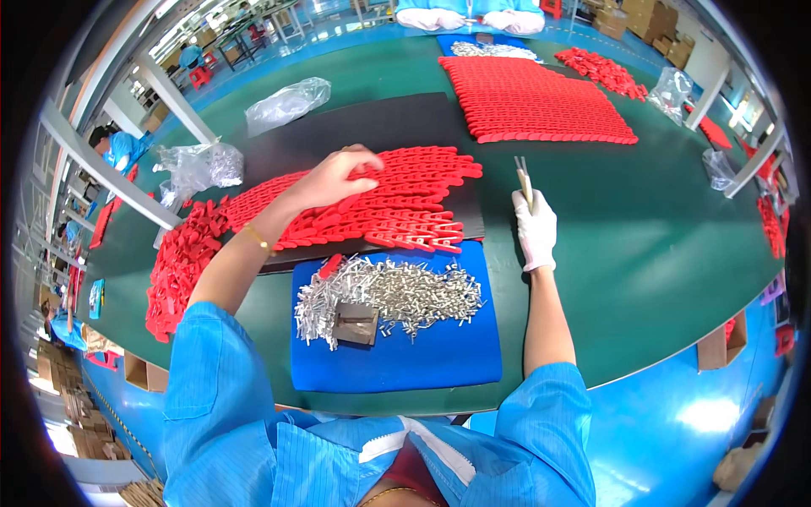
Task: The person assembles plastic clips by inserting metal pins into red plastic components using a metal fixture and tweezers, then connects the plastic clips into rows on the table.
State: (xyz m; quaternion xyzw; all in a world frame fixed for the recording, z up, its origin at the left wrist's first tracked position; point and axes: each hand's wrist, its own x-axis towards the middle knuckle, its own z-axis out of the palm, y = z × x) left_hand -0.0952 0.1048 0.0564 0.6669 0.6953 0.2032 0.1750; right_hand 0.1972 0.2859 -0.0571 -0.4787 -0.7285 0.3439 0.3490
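The left hand [338,179], bare and with a gold bracelet at the wrist, was laid palm down on a partly assembled red plastic link mat [380,207]; its fingers were spread flat on the links and were closed on nothing. The mat was spread over a black sheet [355,127] near the middle of the green table [642,253]. The right hand [535,228], covered by a white glove, was rested on the table just right of the black sheet, and its fingers were clamped on a few thin metal pins [523,177] that were pointed away from the person.

At the near edge of the table a blue pad [422,363] was laid, and a heap of short silver pins [397,296] was scattered across its far half, with a small metal block [356,323] set in the heap. Loose red links [177,270] were piled toward the left edge of the table, beside the mat. A finished red mat [536,97] was placed toward the far edge, with a smaller pile of red links [604,69] near the far right corner. A crumpled clear plastic bag [287,103] was left beyond the black sheet, and another bag [198,165] was seen at the far left edge. The white-gloved hands of another person [469,19] were rested at the far edge
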